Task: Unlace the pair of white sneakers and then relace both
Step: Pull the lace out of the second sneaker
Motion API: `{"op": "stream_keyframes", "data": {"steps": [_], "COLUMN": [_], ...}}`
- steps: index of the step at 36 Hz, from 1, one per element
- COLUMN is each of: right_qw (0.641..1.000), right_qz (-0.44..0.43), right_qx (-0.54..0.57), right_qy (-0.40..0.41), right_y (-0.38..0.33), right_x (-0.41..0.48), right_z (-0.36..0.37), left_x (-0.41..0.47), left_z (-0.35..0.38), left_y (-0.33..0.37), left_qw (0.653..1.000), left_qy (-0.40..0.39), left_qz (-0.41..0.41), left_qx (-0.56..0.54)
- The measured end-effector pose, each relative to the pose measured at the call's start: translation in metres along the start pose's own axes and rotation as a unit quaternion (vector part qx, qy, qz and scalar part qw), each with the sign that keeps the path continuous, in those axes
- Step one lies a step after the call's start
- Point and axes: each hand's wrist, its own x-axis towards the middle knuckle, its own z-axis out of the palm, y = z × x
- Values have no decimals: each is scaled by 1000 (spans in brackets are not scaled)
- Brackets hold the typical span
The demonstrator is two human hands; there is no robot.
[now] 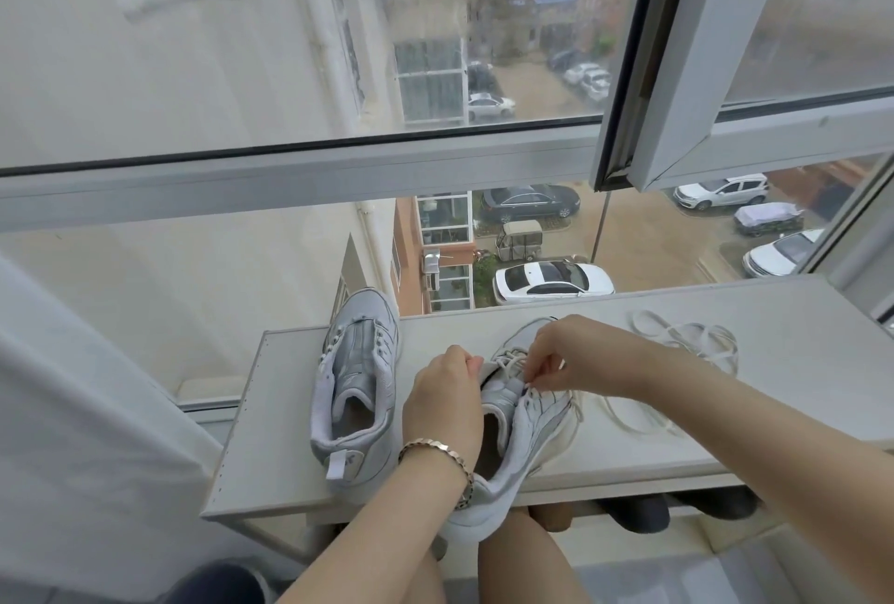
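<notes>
1. Nearest me, dark shoes sat under the white shelf.
2. The partly laced sneaker lay mid-shelf, its heel hanging over the near edge.
3. The left hand, wearing a bracelet, gripped that sneaker's left side with curled fingers.
4. The right hand, close to the left but apart from it, pinched the threaded lace at the eyelets. The lace's slack looped on the shelf to the right.
5. Just left, the second sneaker stood with bare eyelets, toe pointing far.
6. Far right, I saw a loose lace heaped on the shelf.
7. Beyond the window frame, a white car was parked.
</notes>
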Motion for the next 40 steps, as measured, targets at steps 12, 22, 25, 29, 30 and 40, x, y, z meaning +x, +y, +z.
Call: {"op": "stream_keyframes", "data": {"steps": [12,22,25,29,30,40], "right_qw": [991,950,938,937,937,978], "right_qz": [23,46,31,45,53,51], "right_qx": [-118,272,291,278,275,181], "right_qy": [-57,146,187,209,208,85], "right_y": [-3,12,7,4,3,6], "right_x": [7,-17,-14,-5,-3,-12], "right_z": [13,45,49,51,49,23], "left_x": [0,0,0,0,-1,0], "left_z": [0,0,0,0,0,-1], "left_y": [-1,0,1,1,1,1], "left_qw": [1000,1000,1000,1000,1000,1000], "left_qy": [-3,-2,-2,-2,-3,-5], "left_qz": [2,10,13,12,13,17], "left_qx": [6,5,5,7,10,23]}}
